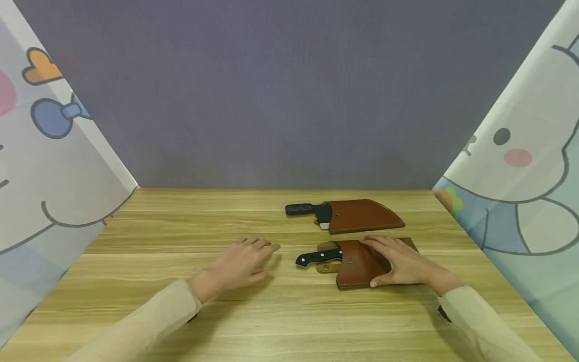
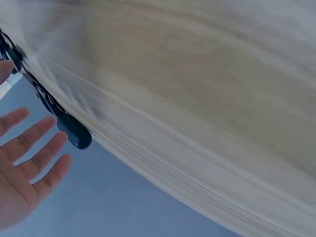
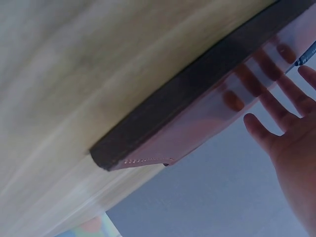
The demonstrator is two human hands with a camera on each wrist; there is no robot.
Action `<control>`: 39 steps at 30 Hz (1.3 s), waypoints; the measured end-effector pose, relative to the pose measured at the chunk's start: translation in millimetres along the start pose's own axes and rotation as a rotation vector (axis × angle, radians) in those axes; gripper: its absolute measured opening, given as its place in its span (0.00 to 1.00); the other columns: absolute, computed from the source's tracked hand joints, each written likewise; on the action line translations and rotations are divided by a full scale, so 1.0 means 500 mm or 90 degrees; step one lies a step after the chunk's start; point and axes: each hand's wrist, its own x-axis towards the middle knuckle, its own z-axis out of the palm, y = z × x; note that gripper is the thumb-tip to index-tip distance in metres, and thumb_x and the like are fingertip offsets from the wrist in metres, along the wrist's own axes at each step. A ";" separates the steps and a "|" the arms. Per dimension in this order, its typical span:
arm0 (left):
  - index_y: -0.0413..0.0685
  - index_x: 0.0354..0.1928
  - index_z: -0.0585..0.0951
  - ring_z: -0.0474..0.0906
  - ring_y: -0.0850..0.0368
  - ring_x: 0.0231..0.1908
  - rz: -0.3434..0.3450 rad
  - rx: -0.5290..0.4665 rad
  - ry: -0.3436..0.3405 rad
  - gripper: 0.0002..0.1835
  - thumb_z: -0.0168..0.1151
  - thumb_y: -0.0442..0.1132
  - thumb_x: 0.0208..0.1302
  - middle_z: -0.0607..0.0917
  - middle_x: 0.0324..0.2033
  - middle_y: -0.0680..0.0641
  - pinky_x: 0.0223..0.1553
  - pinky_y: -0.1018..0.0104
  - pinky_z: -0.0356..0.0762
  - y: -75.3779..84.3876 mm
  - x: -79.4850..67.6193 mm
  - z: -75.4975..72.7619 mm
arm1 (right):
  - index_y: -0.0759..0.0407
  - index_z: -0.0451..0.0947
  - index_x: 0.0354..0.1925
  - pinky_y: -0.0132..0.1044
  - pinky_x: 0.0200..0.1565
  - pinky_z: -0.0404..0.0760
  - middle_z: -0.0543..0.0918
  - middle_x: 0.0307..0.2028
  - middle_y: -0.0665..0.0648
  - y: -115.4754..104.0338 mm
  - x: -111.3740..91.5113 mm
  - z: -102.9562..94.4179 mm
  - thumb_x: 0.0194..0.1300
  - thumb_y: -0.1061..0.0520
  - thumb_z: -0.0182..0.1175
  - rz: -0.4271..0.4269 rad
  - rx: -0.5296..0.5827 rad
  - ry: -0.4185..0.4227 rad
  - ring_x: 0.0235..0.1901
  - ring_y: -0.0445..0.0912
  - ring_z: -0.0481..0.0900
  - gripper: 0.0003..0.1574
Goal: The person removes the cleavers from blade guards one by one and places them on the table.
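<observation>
On the right half of the table lies a knife (image 1: pixel 318 257), its black riveted handle pointing left and its blade hidden in a brown leather sheath (image 1: pixel 359 266). My right hand (image 1: pixel 398 259) is spread over this sheath, fingers toward its far edge and thumb at its near edge. In the right wrist view the fingers of my right hand (image 3: pixel 291 133) stay spread, their dark reflections showing on the glossy leather. My left hand (image 1: pixel 242 264) hovers left of the knife handle, holding nothing. Its fingers look loosely extended in the left wrist view, beside a dark handle (image 2: pixel 74 132).
Behind the nearer knife lies a cleaver with a black handle (image 1: pixel 299 209), in its own brown sheath (image 1: pixel 364 216). The wooden table (image 1: pixel 190 221) ends at a grey back panel (image 1: pixel 280 100). Cartoon-printed cloths (image 1: pixel 520 176) flank both sides.
</observation>
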 end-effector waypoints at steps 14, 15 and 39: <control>0.51 0.61 0.69 0.76 0.48 0.51 0.042 0.023 -0.027 0.33 0.54 0.61 0.58 0.79 0.52 0.46 0.52 0.51 0.73 0.044 0.045 0.018 | 0.58 0.55 0.67 0.71 0.52 0.58 0.59 0.65 0.66 0.000 0.007 0.002 0.38 0.25 0.64 0.006 0.012 -0.046 0.62 0.66 0.59 0.67; 0.50 0.61 0.69 0.76 0.48 0.51 0.044 0.024 -0.024 0.33 0.54 0.61 0.58 0.79 0.52 0.46 0.52 0.52 0.73 0.047 0.049 0.020 | 0.58 0.54 0.67 0.71 0.52 0.58 0.59 0.65 0.66 0.000 0.008 0.002 0.37 0.25 0.64 0.007 0.014 -0.048 0.62 0.66 0.59 0.68; 0.52 0.59 0.70 0.78 0.53 0.48 0.044 0.028 -0.002 0.28 0.51 0.59 0.62 0.79 0.50 0.49 0.48 0.61 0.77 0.096 0.144 0.031 | 0.58 0.52 0.68 0.69 0.55 0.54 0.56 0.66 0.69 0.001 0.014 0.003 0.34 0.25 0.66 0.025 0.022 -0.089 0.63 0.67 0.55 0.72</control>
